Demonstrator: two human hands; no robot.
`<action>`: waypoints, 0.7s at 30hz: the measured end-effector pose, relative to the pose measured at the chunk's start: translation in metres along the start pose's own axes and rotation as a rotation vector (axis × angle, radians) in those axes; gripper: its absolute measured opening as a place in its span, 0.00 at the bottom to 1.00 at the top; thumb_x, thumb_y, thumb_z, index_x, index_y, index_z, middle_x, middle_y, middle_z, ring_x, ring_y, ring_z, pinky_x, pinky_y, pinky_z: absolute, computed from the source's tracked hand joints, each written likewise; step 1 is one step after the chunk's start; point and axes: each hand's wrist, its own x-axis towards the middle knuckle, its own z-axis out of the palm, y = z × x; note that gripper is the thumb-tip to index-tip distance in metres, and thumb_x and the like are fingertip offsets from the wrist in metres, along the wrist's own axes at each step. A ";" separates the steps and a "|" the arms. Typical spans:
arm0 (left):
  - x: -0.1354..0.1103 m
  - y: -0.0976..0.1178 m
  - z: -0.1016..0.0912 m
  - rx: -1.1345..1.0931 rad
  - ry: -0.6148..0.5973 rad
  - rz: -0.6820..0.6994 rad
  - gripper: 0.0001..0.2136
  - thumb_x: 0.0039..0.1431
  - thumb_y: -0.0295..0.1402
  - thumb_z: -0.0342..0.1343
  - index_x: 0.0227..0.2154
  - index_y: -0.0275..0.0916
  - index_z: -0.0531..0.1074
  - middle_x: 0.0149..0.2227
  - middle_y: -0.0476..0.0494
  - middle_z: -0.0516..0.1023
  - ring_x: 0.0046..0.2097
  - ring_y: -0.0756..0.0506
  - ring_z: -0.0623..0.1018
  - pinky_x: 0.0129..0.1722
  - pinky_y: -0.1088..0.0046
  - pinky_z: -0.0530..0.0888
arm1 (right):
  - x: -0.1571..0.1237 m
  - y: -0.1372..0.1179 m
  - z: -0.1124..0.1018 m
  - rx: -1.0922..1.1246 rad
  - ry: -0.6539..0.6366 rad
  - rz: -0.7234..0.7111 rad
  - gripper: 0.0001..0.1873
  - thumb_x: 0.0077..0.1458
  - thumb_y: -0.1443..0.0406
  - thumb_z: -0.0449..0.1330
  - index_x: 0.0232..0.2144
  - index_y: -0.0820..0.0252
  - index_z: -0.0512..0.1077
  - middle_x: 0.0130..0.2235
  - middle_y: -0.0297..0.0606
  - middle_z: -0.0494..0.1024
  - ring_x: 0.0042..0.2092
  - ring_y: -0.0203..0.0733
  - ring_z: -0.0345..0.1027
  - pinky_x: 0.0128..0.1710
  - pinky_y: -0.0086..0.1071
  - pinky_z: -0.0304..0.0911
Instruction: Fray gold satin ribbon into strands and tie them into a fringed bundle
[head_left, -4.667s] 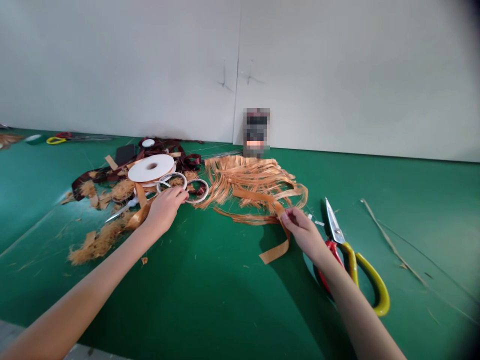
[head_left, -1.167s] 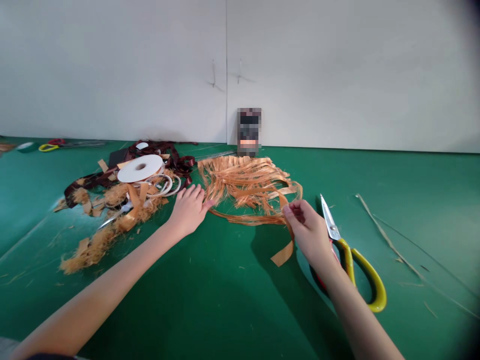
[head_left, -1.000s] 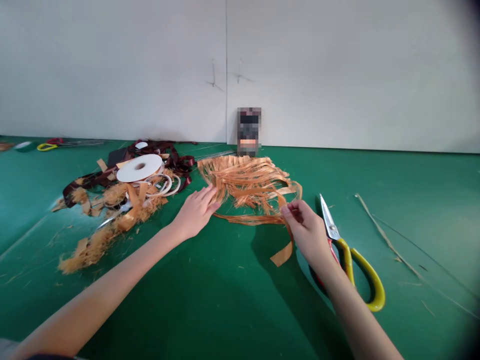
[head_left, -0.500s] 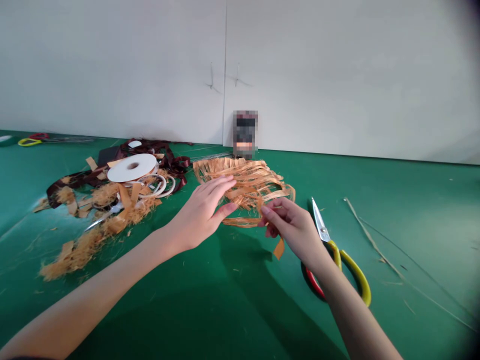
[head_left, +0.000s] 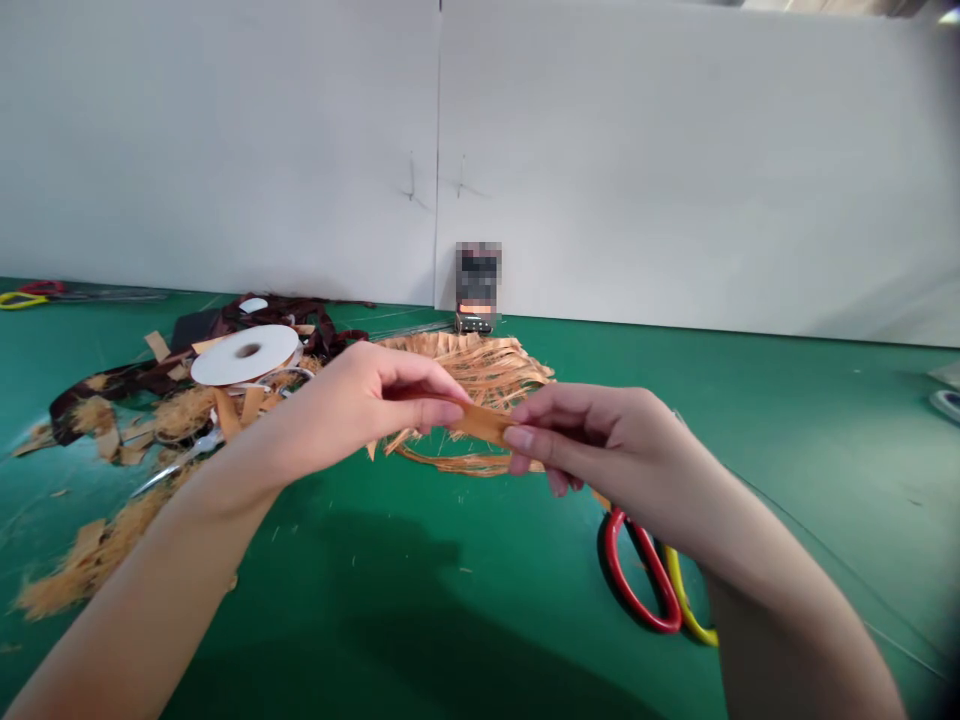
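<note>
A flat tan ribbon strip [head_left: 484,424] is stretched between my two hands above the green table. My left hand [head_left: 375,405] pinches one part of it between thumb and fingers. Close by on the right, my right hand [head_left: 581,430] grips it too, and a short tan end shows below that hand. Behind the hands lies a bundle of frayed tan ribbon strips [head_left: 499,365], partly hidden by them. Scissors with red and yellow handles [head_left: 641,590] lie under my right forearm, which covers most of their blades.
On the left sit a white spool [head_left: 217,358], dark brown ribbon [head_left: 67,400] and tan fibre scraps [head_left: 82,575]. Other scissors [head_left: 34,292] lie at the far left. A small dark device [head_left: 478,290], blurred, leans on the white wall panel [head_left: 675,170].
My left hand has closed from spread fingers onto the ribbon strip. Both hands now hold it lifted between them. The view has shifted slightly.
</note>
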 end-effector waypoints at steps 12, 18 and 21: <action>-0.009 -0.014 -0.019 0.329 0.136 -0.136 0.11 0.57 0.45 0.55 0.37 0.49 0.79 0.32 0.50 0.80 0.32 0.46 0.76 0.28 0.75 0.67 | -0.003 0.024 -0.037 -0.659 0.352 0.241 0.12 0.55 0.58 0.57 0.23 0.56 0.73 0.23 0.35 0.77 0.23 0.38 0.68 0.25 0.33 0.61; -0.011 -0.009 0.004 0.437 0.283 0.035 0.13 0.61 0.46 0.52 0.39 0.48 0.77 0.30 0.49 0.81 0.26 0.46 0.75 0.24 0.73 0.67 | -0.003 0.034 -0.031 -0.884 0.503 -0.011 0.21 0.47 0.48 0.63 0.37 0.56 0.75 0.35 0.47 0.79 0.38 0.56 0.72 0.31 0.43 0.64; -0.016 0.001 0.017 0.367 0.205 0.195 0.13 0.62 0.41 0.53 0.48 0.51 0.73 0.35 0.51 0.82 0.32 0.46 0.79 0.30 0.74 0.72 | -0.002 0.020 -0.009 -0.581 0.371 -0.195 0.27 0.47 0.50 0.65 0.48 0.52 0.70 0.47 0.44 0.78 0.46 0.54 0.72 0.40 0.44 0.67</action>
